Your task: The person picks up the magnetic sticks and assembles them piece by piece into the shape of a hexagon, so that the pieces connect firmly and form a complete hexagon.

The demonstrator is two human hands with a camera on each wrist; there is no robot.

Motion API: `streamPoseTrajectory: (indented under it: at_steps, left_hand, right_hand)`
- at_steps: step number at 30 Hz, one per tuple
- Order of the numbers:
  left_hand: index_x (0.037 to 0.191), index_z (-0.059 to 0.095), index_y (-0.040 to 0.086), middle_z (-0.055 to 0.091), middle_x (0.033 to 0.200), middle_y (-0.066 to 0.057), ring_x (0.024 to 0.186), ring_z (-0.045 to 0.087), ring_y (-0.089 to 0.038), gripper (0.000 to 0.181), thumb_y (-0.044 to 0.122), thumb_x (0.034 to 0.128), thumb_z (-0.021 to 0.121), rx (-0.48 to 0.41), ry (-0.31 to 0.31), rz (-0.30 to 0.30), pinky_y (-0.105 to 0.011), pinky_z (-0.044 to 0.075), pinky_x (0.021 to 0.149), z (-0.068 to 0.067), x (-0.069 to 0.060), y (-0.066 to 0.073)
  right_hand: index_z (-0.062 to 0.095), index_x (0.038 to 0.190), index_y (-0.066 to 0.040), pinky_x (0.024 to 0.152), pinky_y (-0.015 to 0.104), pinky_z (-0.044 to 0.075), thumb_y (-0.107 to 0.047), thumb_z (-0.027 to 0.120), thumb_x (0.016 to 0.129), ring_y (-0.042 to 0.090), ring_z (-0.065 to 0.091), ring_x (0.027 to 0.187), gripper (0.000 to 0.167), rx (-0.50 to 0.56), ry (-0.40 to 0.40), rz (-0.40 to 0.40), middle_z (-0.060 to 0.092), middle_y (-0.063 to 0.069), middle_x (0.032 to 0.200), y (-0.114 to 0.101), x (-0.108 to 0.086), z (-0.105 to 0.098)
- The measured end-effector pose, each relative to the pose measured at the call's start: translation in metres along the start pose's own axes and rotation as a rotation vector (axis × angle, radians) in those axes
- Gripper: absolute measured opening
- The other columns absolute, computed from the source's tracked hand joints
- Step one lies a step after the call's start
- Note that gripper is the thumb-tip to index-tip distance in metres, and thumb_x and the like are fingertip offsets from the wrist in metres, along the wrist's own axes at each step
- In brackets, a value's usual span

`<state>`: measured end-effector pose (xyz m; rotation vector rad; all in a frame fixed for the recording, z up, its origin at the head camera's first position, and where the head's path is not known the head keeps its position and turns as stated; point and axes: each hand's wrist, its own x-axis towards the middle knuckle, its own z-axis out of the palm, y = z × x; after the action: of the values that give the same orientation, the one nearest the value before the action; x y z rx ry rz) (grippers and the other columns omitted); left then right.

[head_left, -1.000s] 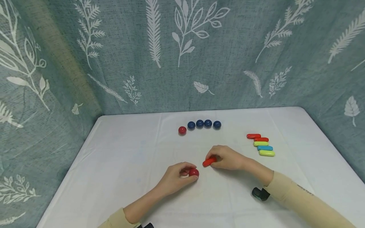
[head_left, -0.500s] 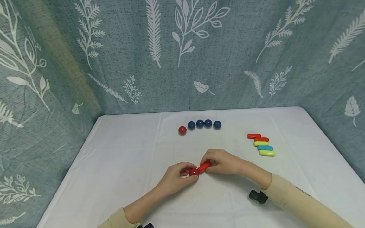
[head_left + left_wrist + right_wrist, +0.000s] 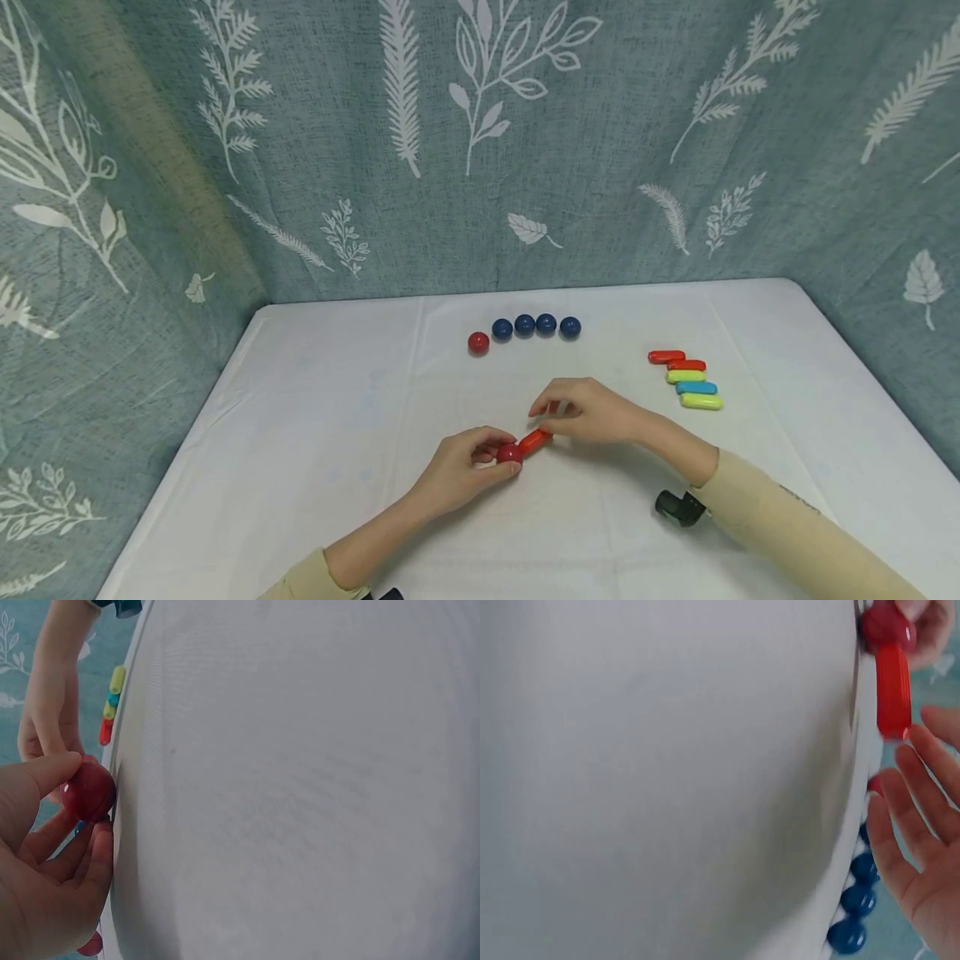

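My left hand pinches a red ball between thumb and fingers, low over the white table. Against the ball's right side lies one end of a red rounded stick, slanting up to the right. At the stick's far end is my right hand, its fingers loosened and spread. The right wrist view shows the ball and stick end to end, with the fingers of the right hand apart and a fingertip close to the stick's free end.
Behind the hands, several blue balls stand in a row beside another red ball. Farther right lies a group of sticks: red, blue and yellow. A green leaf-patterned curtain borders the table.
My right hand has carried the red stick left and down to meet the ball, then let go and lifted slightly away. The left hand has stayed in place on its ball.
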<state>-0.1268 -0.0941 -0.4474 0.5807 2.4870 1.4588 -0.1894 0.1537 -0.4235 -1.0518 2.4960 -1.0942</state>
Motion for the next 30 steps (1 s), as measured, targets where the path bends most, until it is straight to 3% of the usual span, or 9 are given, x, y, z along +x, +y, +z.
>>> streamPoseTrajectory:
  at_steps: [4, 8, 11, 13, 16, 20, 25, 30]
  left_hand:
    - [0.112, 0.070, 0.008, 0.068, 0.100, 0.003, 0.088, 0.060, -0.012, 0.030, 0.021, 0.0855, 0.076, 0.008, -0.002, -0.016, -0.024, 0.052, 0.081, 0.000, 0.000, 0.000]
    - [0.112, 0.070, 0.009, 0.067, 0.099, 0.004, 0.088, 0.059, -0.012, 0.030, 0.022, 0.0855, 0.076, 0.011, -0.003, -0.025, -0.024, 0.052, 0.081, 0.000, 0.000, -0.001]
    - [0.112, 0.070, 0.009, 0.067, 0.098, 0.004, 0.088, 0.059, -0.012, 0.030, 0.022, 0.0855, 0.076, 0.009, -0.003, -0.022, -0.024, 0.052, 0.081, 0.001, 0.000, -0.001]
    - [0.112, 0.070, 0.009, 0.067, 0.099, 0.004, 0.087, 0.059, -0.012, 0.030, 0.022, 0.0856, 0.076, 0.007, -0.003, -0.016, -0.024, 0.052, 0.081, 0.001, -0.001, -0.001]
    - [0.112, 0.070, 0.009, 0.067, 0.099, 0.004, 0.087, 0.059, -0.012, 0.030, 0.021, 0.0858, 0.076, 0.003, -0.005, -0.017, -0.024, 0.052, 0.081, 0.001, -0.001, 0.000]
    - [0.112, 0.069, 0.009, 0.066, 0.099, 0.004, 0.088, 0.059, -0.013, 0.030, 0.023, 0.0861, 0.076, 0.006, -0.010, -0.027, -0.023, 0.051, 0.081, 0.000, -0.002, -0.001]
    - [0.113, 0.069, 0.010, 0.066, 0.100, 0.004, 0.089, 0.058, -0.013, 0.031, 0.024, 0.0865, 0.075, 0.016, -0.015, -0.029, -0.024, 0.051, 0.081, 0.001, -0.001, -0.002]
    - [0.113, 0.070, 0.010, 0.067, 0.101, 0.004, 0.089, 0.058, -0.013, 0.031, 0.024, 0.0866, 0.075, 0.016, -0.015, -0.030, -0.024, 0.051, 0.082, -0.001, -0.002, -0.002]
  right_hand:
    - [0.070, 0.109, -0.007, 0.080, 0.033, 0.053, -0.007, 0.065, 0.092, 0.018, 0.062, 0.093, 0.018, -0.023, 0.181, 0.046, 0.068, 0.004, 0.104, 0.015, 0.006, -0.014]
    - [0.067, 0.117, -0.005, 0.083, 0.040, 0.052, -0.007, 0.063, 0.094, 0.026, 0.061, 0.100, 0.024, 0.022, 0.340, 0.249, 0.065, 0.010, 0.116, 0.029, 0.013, -0.026]
    - [0.062, 0.126, -0.005, 0.086, 0.043, 0.050, -0.012, 0.062, 0.095, 0.029, 0.059, 0.109, 0.032, 0.115, 0.413, 0.414, 0.057, 0.013, 0.129, 0.037, 0.019, -0.033]
    - [0.057, 0.132, -0.004, 0.089, 0.044, 0.048, -0.012, 0.062, 0.094, 0.032, 0.056, 0.114, 0.039, 0.167, 0.443, 0.473, 0.051, 0.016, 0.135, 0.042, 0.024, -0.037]
    - [0.051, 0.137, 0.000, 0.094, 0.046, 0.046, -0.010, 0.064, 0.091, 0.035, 0.053, 0.119, 0.048, 0.184, 0.462, 0.501, 0.046, 0.021, 0.139, 0.049, 0.032, -0.041]
    - [0.047, 0.139, 0.003, 0.095, 0.048, 0.046, -0.009, 0.067, 0.089, 0.038, 0.052, 0.119, 0.055, 0.114, 0.441, 0.482, 0.045, 0.025, 0.139, 0.057, 0.043, -0.040]
    - [0.049, 0.137, 0.003, 0.092, 0.047, 0.047, -0.009, 0.067, 0.089, 0.039, 0.052, 0.117, 0.053, 0.040, 0.402, 0.477, 0.046, 0.026, 0.135, 0.060, 0.048, -0.040]
    - [0.053, 0.134, 0.001, 0.087, 0.044, 0.051, -0.011, 0.067, 0.091, 0.036, 0.054, 0.117, 0.047, 0.031, 0.378, 0.503, 0.053, 0.023, 0.132, 0.060, 0.047, -0.038]
